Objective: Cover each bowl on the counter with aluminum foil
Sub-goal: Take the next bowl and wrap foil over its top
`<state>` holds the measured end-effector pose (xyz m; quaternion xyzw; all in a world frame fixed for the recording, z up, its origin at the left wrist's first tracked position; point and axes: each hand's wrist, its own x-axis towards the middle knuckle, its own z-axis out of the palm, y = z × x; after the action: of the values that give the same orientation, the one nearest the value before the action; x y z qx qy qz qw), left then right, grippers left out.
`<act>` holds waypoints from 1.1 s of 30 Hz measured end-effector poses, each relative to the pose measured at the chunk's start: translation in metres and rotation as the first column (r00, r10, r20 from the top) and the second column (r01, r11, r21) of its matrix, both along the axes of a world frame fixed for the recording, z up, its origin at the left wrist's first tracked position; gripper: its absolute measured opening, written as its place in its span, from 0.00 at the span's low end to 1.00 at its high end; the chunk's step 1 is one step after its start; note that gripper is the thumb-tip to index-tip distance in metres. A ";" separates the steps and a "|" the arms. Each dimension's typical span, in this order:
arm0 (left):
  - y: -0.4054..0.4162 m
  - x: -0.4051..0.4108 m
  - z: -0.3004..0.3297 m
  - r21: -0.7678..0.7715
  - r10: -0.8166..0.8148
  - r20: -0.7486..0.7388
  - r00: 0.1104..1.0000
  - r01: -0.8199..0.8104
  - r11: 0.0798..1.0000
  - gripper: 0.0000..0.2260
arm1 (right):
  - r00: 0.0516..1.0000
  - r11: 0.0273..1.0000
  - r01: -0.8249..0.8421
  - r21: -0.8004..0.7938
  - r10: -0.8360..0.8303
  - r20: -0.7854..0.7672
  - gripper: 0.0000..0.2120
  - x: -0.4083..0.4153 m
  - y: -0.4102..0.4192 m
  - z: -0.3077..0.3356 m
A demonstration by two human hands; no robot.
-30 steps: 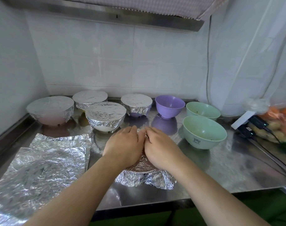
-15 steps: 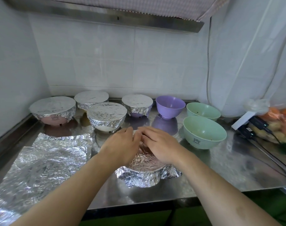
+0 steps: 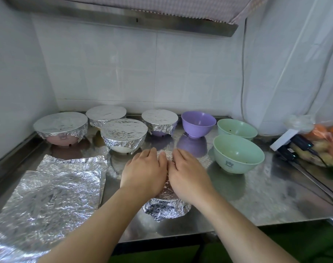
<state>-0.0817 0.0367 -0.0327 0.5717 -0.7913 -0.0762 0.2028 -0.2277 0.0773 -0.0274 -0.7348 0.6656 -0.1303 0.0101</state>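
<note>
Both hands, left hand (image 3: pixel 142 175) and right hand (image 3: pixel 188 175), press flat, fingers straight, directly on the crinkled silver foil-draped bowl (image 3: pixel 166 207); its loose edges hang below them.

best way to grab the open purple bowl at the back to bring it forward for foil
Take the purple bowl by its rim, thumb inside and fingers on the outer wall, coming from above and in front. It stands upright and uncovered on a small foot, so the rim is free. A foil-covered bowl sits close on its left and a green bowl on its right, crowding side approaches.
</note>
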 end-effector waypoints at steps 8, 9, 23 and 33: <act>0.003 0.006 0.019 -0.027 -0.147 0.126 0.981 0.151 0.988 0.27 | 0.929 0.973 -0.233 0.000 0.222 0.294 0.21 -0.018 -0.017 0.021; 0.000 0.006 0.017 -0.023 -0.184 0.135 0.974 0.189 0.982 0.30 | 0.918 0.969 -0.245 -0.015 0.237 0.317 0.21 -0.019 -0.019 0.022; 0.004 -0.002 0.011 -0.037 0.025 0.150 0.988 -0.020 0.999 0.32 | 0.974 0.988 -0.068 -0.137 0.096 0.206 0.06 -0.006 -0.011 0.003; 0.005 0.000 0.014 -0.007 -0.068 0.085 0.994 0.069 0.998 0.23 | 0.931 0.985 -0.142 -0.095 0.166 0.325 0.18 -0.017 -0.021 0.021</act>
<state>-0.0821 0.0419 -0.0190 0.5461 -0.8186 -0.0551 0.1693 -0.2447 0.0566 -0.0062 -0.7523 0.5897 -0.2740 0.1063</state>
